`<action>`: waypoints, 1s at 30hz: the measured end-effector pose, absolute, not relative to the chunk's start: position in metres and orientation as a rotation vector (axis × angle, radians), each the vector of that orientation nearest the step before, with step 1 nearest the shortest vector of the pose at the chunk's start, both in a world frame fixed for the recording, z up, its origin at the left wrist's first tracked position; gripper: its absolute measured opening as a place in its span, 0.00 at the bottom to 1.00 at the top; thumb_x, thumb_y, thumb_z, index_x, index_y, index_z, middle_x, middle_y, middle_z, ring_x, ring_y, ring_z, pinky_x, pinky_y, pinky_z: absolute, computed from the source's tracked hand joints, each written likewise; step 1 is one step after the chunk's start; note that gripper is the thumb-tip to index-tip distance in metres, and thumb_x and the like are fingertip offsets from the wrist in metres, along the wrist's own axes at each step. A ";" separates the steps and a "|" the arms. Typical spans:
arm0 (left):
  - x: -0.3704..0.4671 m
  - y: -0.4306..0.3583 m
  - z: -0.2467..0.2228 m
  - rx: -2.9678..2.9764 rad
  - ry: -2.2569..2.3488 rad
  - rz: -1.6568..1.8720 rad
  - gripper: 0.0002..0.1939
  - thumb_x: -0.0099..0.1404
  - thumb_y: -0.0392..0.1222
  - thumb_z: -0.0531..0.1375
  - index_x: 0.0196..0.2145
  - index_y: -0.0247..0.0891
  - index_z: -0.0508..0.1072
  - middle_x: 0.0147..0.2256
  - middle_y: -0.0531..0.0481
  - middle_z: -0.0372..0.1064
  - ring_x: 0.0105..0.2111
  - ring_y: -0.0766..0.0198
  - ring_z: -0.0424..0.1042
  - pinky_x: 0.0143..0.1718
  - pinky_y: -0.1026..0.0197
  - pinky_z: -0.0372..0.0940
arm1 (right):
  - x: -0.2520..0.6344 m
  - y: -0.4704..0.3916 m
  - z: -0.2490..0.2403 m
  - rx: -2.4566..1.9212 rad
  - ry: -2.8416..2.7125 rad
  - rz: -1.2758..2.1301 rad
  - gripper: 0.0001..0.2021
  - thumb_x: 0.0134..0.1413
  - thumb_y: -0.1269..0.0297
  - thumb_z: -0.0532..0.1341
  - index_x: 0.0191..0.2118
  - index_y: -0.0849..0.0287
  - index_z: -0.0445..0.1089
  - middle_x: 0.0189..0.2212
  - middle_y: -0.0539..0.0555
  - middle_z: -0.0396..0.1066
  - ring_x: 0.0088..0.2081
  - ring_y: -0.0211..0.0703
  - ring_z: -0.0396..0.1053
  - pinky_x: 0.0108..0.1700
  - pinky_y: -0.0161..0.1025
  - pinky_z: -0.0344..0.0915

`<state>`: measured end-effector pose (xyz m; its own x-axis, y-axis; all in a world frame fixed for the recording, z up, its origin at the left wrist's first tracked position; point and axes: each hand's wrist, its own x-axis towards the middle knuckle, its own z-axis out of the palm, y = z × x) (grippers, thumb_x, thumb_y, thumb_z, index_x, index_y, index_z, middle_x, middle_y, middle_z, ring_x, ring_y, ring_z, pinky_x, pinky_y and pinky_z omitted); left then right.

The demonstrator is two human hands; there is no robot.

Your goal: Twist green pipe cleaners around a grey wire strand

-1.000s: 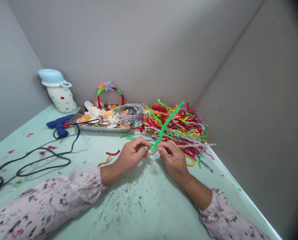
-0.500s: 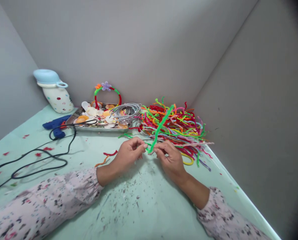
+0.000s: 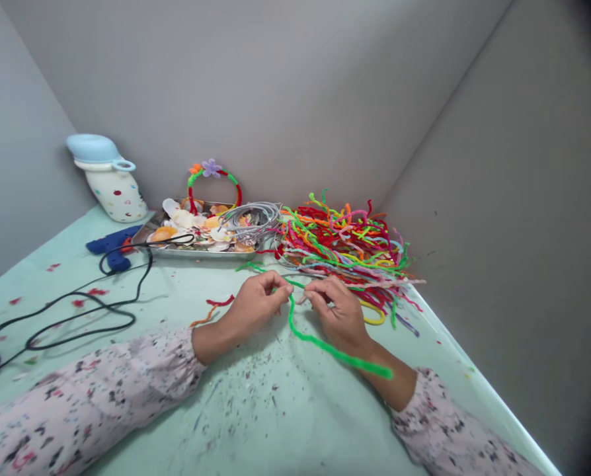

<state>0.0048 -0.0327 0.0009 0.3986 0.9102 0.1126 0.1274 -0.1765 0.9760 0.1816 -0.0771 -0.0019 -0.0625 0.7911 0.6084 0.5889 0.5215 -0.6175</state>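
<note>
A green fuzzy stem (image 3: 325, 345) runs from the fingertips of my left hand (image 3: 262, 303), dips down and stretches right across my right wrist. My left hand is closed in a pinch on it. My right hand (image 3: 336, 311) pinches too, at the end of a short green and greyish piece between the hands; its fingertips hide how the pieces join. Just behind the hands lies a large pile of coloured fuzzy stems (image 3: 345, 244). Left of my left hand is a red and orange twisted piece (image 3: 210, 311) on the table.
A metal tray (image 3: 201, 254) of shells stands at the back, with grey wire coils (image 3: 256, 221) on it and a flowered hoop (image 3: 239, 192) behind. Further left are a blue glue gun (image 3: 114, 243), its black cord (image 3: 77, 295) and a bottle (image 3: 116, 192). The tabletop (image 3: 275, 430) bears small specks.
The long green stem has swung from pointing up and away to hanging down and right over my right wrist. Both hands have stayed nearly in place, still pinched.
</note>
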 end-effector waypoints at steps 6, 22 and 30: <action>0.004 -0.035 0.001 1.773 0.982 0.928 0.07 0.62 0.42 0.55 0.29 0.36 0.67 0.21 0.56 0.62 0.21 0.70 0.60 0.22 0.67 0.54 | 0.182 -0.078 -0.001 -1.190 -1.731 0.259 0.04 0.58 0.67 0.59 0.37 0.55 0.71 0.29 0.49 0.67 0.31 0.37 0.64 0.35 0.35 0.61; 0.002 -0.039 0.003 1.950 0.996 0.942 0.08 0.65 0.44 0.53 0.36 0.38 0.68 0.25 0.55 0.63 0.25 0.68 0.60 0.25 0.66 0.54 | 0.182 -0.078 -0.002 -1.225 -1.703 0.294 0.04 0.58 0.67 0.59 0.36 0.55 0.72 0.29 0.48 0.67 0.29 0.36 0.64 0.33 0.35 0.60; 0.002 -0.040 0.008 2.037 1.027 0.952 0.07 0.65 0.41 0.53 0.34 0.37 0.68 0.26 0.55 0.64 0.25 0.68 0.61 0.28 0.65 0.55 | 0.180 -0.079 0.001 -1.230 -1.692 0.303 0.04 0.58 0.67 0.59 0.35 0.56 0.72 0.28 0.48 0.67 0.29 0.36 0.64 0.33 0.34 0.61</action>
